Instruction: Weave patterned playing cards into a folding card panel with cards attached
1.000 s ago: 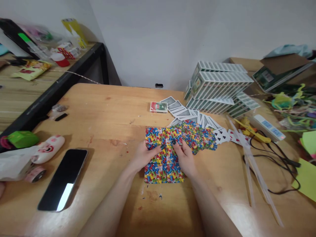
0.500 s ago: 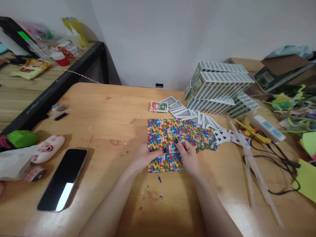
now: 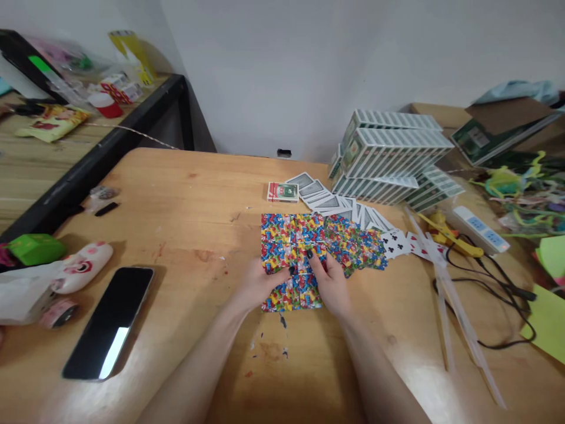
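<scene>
One left hand [image 3: 258, 284] and one right hand [image 3: 333, 287]; multicoloured patterned cards [image 3: 278, 238], too overlapped to count; one clubs card [image 3: 396, 243] and one hearts card [image 3: 418, 245] with their faces showing; several grey-backed cards [image 3: 329, 204], exact number unclear; one small playing-card box [image 3: 283, 192]; at least four striped cartons [image 3: 397, 153]; one smartphone [image 3: 108, 324]; one power strip [image 3: 479, 228]; at least two translucent sticks [image 3: 459, 309]; one red-and-white jar [image 3: 106, 105]; one yellow snack packet [image 3: 53, 123]; two wooden tables [image 3: 176, 194]
</scene>
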Tool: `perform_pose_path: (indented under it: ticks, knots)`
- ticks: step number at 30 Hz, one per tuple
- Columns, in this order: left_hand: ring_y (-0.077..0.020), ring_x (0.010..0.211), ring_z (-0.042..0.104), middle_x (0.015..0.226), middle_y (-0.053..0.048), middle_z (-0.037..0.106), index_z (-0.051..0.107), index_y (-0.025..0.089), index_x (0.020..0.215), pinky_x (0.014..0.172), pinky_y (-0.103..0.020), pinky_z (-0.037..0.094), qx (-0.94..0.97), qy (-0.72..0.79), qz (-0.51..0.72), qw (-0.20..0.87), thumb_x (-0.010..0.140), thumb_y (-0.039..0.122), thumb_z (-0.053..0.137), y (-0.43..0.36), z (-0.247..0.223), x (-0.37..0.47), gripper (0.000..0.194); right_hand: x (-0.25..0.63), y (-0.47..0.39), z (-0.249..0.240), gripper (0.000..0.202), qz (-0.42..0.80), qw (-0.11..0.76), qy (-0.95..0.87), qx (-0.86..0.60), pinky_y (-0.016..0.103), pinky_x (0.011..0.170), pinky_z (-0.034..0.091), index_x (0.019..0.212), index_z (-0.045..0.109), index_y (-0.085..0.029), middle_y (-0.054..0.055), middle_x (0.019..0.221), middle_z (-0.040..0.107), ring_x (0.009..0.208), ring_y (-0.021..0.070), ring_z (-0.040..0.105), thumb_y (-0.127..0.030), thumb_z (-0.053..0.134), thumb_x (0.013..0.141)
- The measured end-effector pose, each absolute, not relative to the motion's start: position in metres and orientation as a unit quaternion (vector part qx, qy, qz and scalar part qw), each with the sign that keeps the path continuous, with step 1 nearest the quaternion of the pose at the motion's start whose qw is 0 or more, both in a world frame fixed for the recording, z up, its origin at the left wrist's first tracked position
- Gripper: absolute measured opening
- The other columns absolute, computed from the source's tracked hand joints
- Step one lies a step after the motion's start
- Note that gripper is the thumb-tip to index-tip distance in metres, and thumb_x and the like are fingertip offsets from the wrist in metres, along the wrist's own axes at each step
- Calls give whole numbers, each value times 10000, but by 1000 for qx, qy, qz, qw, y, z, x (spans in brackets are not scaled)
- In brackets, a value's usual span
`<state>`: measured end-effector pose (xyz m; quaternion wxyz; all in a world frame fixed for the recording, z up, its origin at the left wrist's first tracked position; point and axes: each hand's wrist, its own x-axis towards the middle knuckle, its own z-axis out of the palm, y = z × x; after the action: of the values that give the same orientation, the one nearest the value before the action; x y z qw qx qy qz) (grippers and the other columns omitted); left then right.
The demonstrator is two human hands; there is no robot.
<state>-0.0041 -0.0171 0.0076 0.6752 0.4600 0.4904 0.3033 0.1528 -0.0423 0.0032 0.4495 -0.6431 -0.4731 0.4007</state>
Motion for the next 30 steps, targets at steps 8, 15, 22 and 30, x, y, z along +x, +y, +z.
perform_pose_path:
  ticks: [8, 15, 22, 30]
  knots:
    - [-249, 871, 625, 1018, -83, 664, 614, 155, 949, 751, -382, 500, 424, 466, 313, 710, 608, 291, 688, -16, 18, -3, 375, 152, -44, 3, 279, 453, 456, -444, -624, 254, 606, 426, 774, 549, -195, 2, 727, 595, 655, 147, 531, -462, 466, 783]
    - [-259, 899, 615, 983, -59, 677, 629, 163, 932, 794, -400, 481, 455, 439, 248, 734, 611, 304, 687, -11, 25, -15, 356, 150, -41, 4, 309, 428, 499, -446, -607, 333, 862, 409, 1033, 495, -216, 39, 1014, 585, 961, 193, 530, -407, 470, 792]
    - [-230, 955, 584, 1087, -77, 614, 485, 182, 1108, 810, -367, 459, 472, 548, 398, 565, 707, 356, 591, -4, 16, -15, 450, 138, -46, -5, 443, 419, 489, -481, -595, 390, 959, 350, 1216, 358, -218, 83, 1168, 506, 1085, 211, 474, -360, 459, 809]
    - [-207, 819, 602, 907, -52, 639, 514, 165, 1037, 745, -335, 469, 544, 556, 364, 513, 757, 381, 512, -4, 12, -16, 354, 135, -47, -1, 537, 381, 503, -488, -602, 389, 1052, 211, 1354, 218, -242, 41, 1381, 312, 1291, 186, 231, -376, 359, 853]
